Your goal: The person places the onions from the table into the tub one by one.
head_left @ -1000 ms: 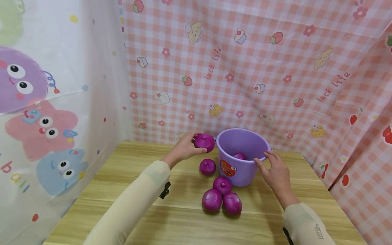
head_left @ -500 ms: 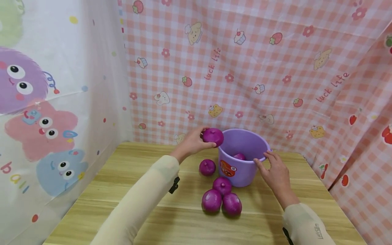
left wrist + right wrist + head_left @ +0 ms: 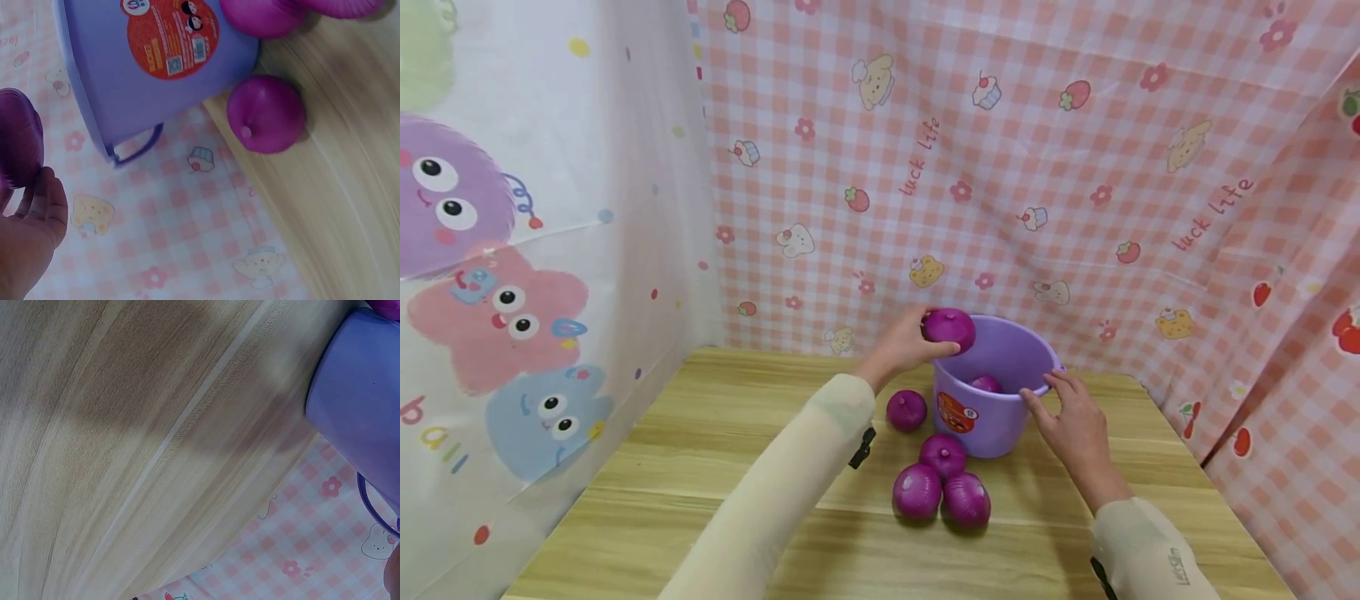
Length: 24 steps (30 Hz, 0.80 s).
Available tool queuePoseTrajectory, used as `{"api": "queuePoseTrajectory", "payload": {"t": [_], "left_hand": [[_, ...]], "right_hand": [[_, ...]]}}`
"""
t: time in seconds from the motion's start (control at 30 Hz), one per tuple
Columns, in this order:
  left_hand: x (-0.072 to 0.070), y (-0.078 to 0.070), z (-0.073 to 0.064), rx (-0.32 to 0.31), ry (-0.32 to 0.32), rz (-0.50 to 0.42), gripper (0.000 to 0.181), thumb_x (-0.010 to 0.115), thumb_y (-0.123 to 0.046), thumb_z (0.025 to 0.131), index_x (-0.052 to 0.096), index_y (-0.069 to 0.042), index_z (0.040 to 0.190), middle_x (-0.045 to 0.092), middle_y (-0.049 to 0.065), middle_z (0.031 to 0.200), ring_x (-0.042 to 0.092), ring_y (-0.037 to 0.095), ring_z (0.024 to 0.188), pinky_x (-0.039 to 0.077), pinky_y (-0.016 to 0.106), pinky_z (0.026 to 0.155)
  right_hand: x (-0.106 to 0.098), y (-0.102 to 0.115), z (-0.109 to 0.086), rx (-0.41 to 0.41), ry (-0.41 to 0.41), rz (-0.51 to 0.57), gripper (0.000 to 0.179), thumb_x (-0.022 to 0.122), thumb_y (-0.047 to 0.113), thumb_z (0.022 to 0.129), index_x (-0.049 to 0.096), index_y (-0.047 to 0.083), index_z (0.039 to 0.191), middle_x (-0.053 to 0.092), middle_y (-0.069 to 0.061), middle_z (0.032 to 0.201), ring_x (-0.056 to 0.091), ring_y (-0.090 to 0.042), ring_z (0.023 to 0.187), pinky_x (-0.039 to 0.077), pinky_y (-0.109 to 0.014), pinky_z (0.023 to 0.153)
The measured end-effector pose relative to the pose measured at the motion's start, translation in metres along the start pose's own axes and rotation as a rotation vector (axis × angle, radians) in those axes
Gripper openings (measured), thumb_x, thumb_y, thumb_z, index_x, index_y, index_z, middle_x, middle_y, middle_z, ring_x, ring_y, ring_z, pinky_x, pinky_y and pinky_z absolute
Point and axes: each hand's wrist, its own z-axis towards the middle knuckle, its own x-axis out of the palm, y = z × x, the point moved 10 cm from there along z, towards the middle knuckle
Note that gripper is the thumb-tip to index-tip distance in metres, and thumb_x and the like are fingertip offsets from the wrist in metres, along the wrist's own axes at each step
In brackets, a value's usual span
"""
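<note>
In the head view my left hand [image 3: 904, 343] grips a purple onion [image 3: 951, 329] over the left rim of a lilac bucket [image 3: 1003, 423]. The left wrist view shows the same held onion [image 3: 19, 137] at its left edge, apart from the bucket wall. My right hand [image 3: 1078, 429] pinches the bucket's right rim between thumb and fingers; only a sliver of it shows in the right wrist view. One onion [image 3: 987, 384] lies inside the bucket, partly hidden by the front wall. Left of the bucket a single onion [image 3: 906, 411] stands on the table.
Three onions touch one another in front of the bucket: a rear one [image 3: 943, 456], a left one [image 3: 917, 492] and a right one [image 3: 967, 500]. The wooden table [image 3: 700, 425] ends at a checked curtain [image 3: 820, 208] behind. A white printed curtain [image 3: 647, 208] hangs at the left.
My left hand has carried the onion rightward and slightly up, from beside the bucket to over its left rim. The right hand stays on the rim, and the other onions have not moved.
</note>
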Motion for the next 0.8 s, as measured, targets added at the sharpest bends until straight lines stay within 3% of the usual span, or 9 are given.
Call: {"api": "queuePoseTrajectory", "payload": {"t": [0.47, 0.63, 0.8], "left_hand": [[0.028, -0.002, 0.016, -0.028, -0.019, 0.107, 0.064, 0.078, -0.032, 0.087, 0.05, -0.006, 0.138, 0.058, 0.009, 0.126, 0.059, 0.021, 0.108, 0.053, 0.031, 0.088], [0.034, -0.004, 0.014, -0.019, -0.012, 0.05, 0.064, 0.076, -0.027, 0.089, 0.048, -0.006, 0.142, 0.059, 0.011, 0.131, 0.059, 0.023, 0.115, 0.05, 0.035, 0.096], [0.031, -0.005, 0.012, -0.012, -0.04, 0.016, 0.063, 0.075, -0.023, 0.09, 0.048, -0.006, 0.144, 0.057, 0.012, 0.136, 0.057, 0.026, 0.12, 0.049, 0.037, 0.1]], "right_hand": [[0.003, -0.001, 0.001, 0.014, 0.027, -0.012, 0.053, 0.068, 0.035, 0.094, 0.062, -0.008, 0.123, 0.056, -0.025, 0.133, 0.052, -0.047, 0.122, 0.044, -0.064, 0.094], [0.001, -0.001, 0.0, 0.02, 0.028, -0.008, 0.053, 0.068, 0.035, 0.094, 0.062, -0.008, 0.124, 0.056, -0.025, 0.133, 0.052, -0.047, 0.121, 0.044, -0.064, 0.094], [0.0, -0.002, -0.001, 0.02, 0.021, -0.01, 0.052, 0.069, 0.035, 0.094, 0.062, -0.007, 0.124, 0.056, -0.024, 0.133, 0.053, -0.047, 0.12, 0.045, -0.064, 0.092]]}}
